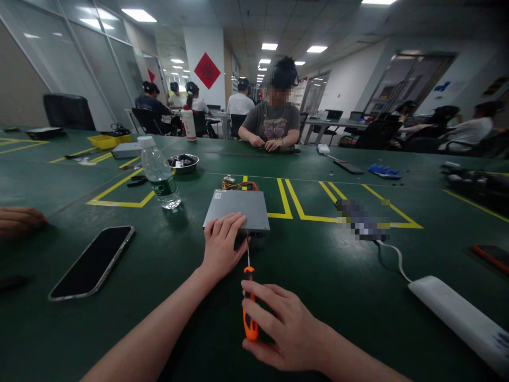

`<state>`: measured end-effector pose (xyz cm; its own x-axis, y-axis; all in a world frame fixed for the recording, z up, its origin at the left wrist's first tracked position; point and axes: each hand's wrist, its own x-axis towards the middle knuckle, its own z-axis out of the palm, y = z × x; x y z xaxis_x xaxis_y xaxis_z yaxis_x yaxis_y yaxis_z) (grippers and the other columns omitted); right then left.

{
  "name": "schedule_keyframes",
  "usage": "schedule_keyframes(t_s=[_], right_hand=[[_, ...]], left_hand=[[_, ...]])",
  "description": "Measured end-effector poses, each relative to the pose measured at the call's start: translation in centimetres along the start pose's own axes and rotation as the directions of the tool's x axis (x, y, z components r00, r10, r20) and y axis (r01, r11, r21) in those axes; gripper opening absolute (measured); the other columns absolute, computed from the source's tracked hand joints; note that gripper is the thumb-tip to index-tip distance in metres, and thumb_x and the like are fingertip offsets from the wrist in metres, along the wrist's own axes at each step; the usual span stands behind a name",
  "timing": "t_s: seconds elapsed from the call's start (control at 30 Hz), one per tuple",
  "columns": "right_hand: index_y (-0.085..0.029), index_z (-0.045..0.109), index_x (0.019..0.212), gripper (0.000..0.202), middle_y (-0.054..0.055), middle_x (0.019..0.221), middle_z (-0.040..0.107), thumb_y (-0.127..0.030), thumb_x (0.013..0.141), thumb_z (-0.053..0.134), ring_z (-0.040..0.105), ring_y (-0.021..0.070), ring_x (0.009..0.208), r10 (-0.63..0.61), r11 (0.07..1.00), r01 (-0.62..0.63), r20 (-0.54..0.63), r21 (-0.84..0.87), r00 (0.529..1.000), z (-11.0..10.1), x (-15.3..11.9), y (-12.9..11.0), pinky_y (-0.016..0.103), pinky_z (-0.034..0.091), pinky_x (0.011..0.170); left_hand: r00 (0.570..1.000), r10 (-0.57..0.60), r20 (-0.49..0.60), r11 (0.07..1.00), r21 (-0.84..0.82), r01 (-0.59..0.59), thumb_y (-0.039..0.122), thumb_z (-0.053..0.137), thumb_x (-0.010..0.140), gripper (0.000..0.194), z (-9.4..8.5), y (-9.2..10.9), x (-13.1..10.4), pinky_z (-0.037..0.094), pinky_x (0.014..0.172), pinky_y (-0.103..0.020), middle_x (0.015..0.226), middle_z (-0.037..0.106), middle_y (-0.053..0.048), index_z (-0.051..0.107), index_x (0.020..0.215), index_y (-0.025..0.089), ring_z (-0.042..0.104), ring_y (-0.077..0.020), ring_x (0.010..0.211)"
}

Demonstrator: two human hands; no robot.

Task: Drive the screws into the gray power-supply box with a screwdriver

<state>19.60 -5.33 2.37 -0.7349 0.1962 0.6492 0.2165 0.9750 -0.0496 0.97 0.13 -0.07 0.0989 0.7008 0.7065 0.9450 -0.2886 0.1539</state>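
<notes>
A grey metal computer power supply point(237, 204) lies flat on the green table, its bundle of coloured cables point(242, 184) at the far side. My left hand point(223, 241) grips its near left corner, fingers over the top and thumb at the front face. In my right hand point(284, 323) is an orange and black screwdriver point(250, 318), held by the handle between loosely curled fingers and thumb. The screwdriver's shaft points away from me, and its tip meets the near face of the power supply. The exact contact spot is too small to make out.
Left of the power supply stand a water bottle point(161, 178) and a metal bowl point(183, 163); a phone point(93, 262) lies nearer. A white power strip point(457, 318) is at right. Another person's hand point(19, 220) rests at far left. A person point(272, 111) sits opposite.
</notes>
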Motion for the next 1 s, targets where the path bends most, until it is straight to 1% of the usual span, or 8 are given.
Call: schedule_keyframes(t_s=[0.1, 0.3, 0.4, 0.5, 0.7, 0.77, 0.87, 1.0], right_hand=[[-0.013, 0.052, 0.109, 0.029, 0.018, 0.106, 0.063, -0.032, 0.096, 0.035, 0.062, 0.0208, 0.096, -0.015, 1.0, 0.016, 0.05, -0.019, 0.999, -0.21, 0.29, -0.11, 0.033, 0.052, 0.075], [-0.01, 0.049, 0.102, 0.029, 0.019, 0.103, 0.063, -0.037, 0.094, 0.042, 0.063, 0.0187, 0.092, -0.004, 0.999, 0.006, -0.05, 0.039, 0.999, 0.16, -0.1, 0.1, 0.03, 0.051, 0.077], [-0.01, 0.048, 0.109, 0.034, 0.019, 0.108, 0.062, -0.039, 0.095, 0.037, 0.061, 0.0203, 0.097, 0.022, 0.998, -0.024, 0.029, 0.056, 0.999, 0.08, -0.08, 0.05, 0.032, 0.051, 0.078], [-0.013, 0.05, 0.112, 0.028, 0.018, 0.11, 0.061, -0.032, 0.095, 0.038, 0.062, 0.0201, 0.096, -0.014, 1.0, 0.013, 0.084, 0.006, 0.996, -0.11, 0.09, 0.02, 0.032, 0.051, 0.076], [-0.01, 0.05, 0.099, 0.024, 0.019, 0.103, 0.064, -0.033, 0.094, 0.044, 0.064, 0.0177, 0.088, -0.013, 1.0, 0.014, -0.061, 0.018, 0.998, 0.17, -0.12, 0.1, 0.029, 0.051, 0.075], [-0.009, 0.049, 0.102, 0.03, 0.019, 0.102, 0.064, -0.036, 0.095, 0.039, 0.063, 0.0193, 0.092, 0.009, 0.999, -0.007, -0.041, 0.031, 0.999, 0.16, -0.09, 0.0, 0.03, 0.052, 0.075], [-0.01, 0.051, 0.109, 0.029, 0.019, 0.105, 0.063, -0.03, 0.096, 0.034, 0.062, 0.0203, 0.095, -0.018, 1.0, 0.017, 0.038, 0.007, 0.999, -0.03, 0.09, -0.17, 0.031, 0.052, 0.074], [-0.011, 0.056, 0.103, 0.025, 0.019, 0.107, 0.063, -0.031, 0.094, 0.044, 0.065, 0.018, 0.08, -0.052, 0.997, 0.053, 0.035, -0.048, 0.998, -0.01, 0.06, -0.18, 0.031, 0.052, 0.069]], left_hand=[[1.0, 0.001, 0.003, 1.0, 0.001, -0.001, 0.03, 0.055, 0.081, 0.042, -0.03, 0.0, -0.01, 0.025, 0.097, -0.041, 0.124, 0.057, -0.005, 0.047, 0.122, 0.023, 0.048, -0.0228, 0.114], [1.0, -0.001, 0.001, 1.0, -0.001, 0.001, 0.03, 0.053, 0.082, 0.041, -0.1, 0.05, -0.02, 0.024, 0.098, -0.041, 0.124, 0.056, -0.005, 0.047, 0.122, 0.024, 0.048, -0.0231, 0.115], [1.0, -0.001, 0.001, 1.0, 0.0, 0.001, 0.03, 0.053, 0.082, 0.041, -0.05, 0.04, -0.01, 0.025, 0.097, -0.042, 0.124, 0.057, -0.005, 0.047, 0.122, 0.024, 0.048, -0.0233, 0.115], [1.0, -0.003, 0.001, 1.0, -0.004, 0.003, 0.029, 0.054, 0.081, 0.043, 0.0, 0.02, 0.0, 0.025, 0.097, -0.042, 0.124, 0.057, -0.005, 0.047, 0.122, 0.024, 0.048, -0.0237, 0.115], [1.0, -0.001, 0.003, 1.0, -0.003, 0.001, 0.03, 0.053, 0.082, 0.041, -0.03, 0.06, 0.01, 0.025, 0.098, -0.042, 0.124, 0.056, -0.005, 0.047, 0.122, 0.024, 0.048, -0.0228, 0.115], [1.0, -0.001, 0.008, 1.0, -0.001, 0.001, 0.03, 0.053, 0.082, 0.041, -0.02, 0.04, 0.0, 0.025, 0.098, -0.042, 0.124, 0.056, -0.005, 0.046, 0.122, 0.024, 0.048, -0.0227, 0.115], [1.0, 0.0, 0.008, 1.0, -0.002, 0.0, 0.03, 0.053, 0.082, 0.041, 0.02, 0.0, -0.03, 0.025, 0.098, -0.041, 0.125, 0.056, -0.005, 0.046, 0.122, 0.024, 0.048, -0.0228, 0.115], [1.0, 0.005, 0.006, 1.0, -0.005, -0.005, 0.03, 0.053, 0.082, 0.041, 0.03, 0.0, -0.02, 0.025, 0.098, -0.042, 0.124, 0.056, -0.005, 0.047, 0.122, 0.023, 0.048, -0.0229, 0.115]])
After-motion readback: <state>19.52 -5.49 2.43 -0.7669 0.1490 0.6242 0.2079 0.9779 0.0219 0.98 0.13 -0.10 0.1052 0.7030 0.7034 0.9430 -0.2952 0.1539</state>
